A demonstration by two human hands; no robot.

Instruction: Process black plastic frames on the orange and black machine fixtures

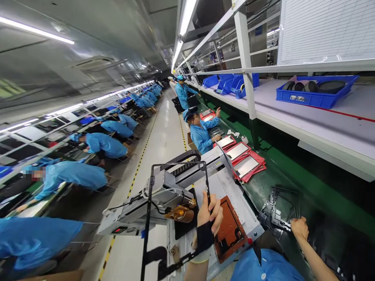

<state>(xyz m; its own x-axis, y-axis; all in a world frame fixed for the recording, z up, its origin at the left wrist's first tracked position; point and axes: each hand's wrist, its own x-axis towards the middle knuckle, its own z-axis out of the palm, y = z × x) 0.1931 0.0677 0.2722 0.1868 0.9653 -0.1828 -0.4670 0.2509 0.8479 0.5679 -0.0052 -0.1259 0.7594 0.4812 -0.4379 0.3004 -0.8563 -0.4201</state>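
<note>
A: From the head view, how to describe the black frame [149, 207]?

B: Thin, roughly rectangular, open through the middle, with a small cut-out piece at one upper corner and a broader tab along the lower bar. Up in the air, slightly slanted, just beside the machine bed [231, 191].

A: Held by what?

B: By the left hand [209, 216], closed round one side bar, thumb against it and fingers curled.

A: And the right hand [300, 228]?

B: Low over the green surface [260, 185], at the edge of a jumbled pile of black frames [275, 214], near the bed's corner. Pinching a piece or merely touching: impossible to tell, too blurred.

A: Anything else nearby?

B: On the bed, toward the near edge, a rust-brown fixture [231, 218] with a dark outline. Farther along the surface, beside the bed's edge, red pouches [258, 164] bearing white panels.
</note>
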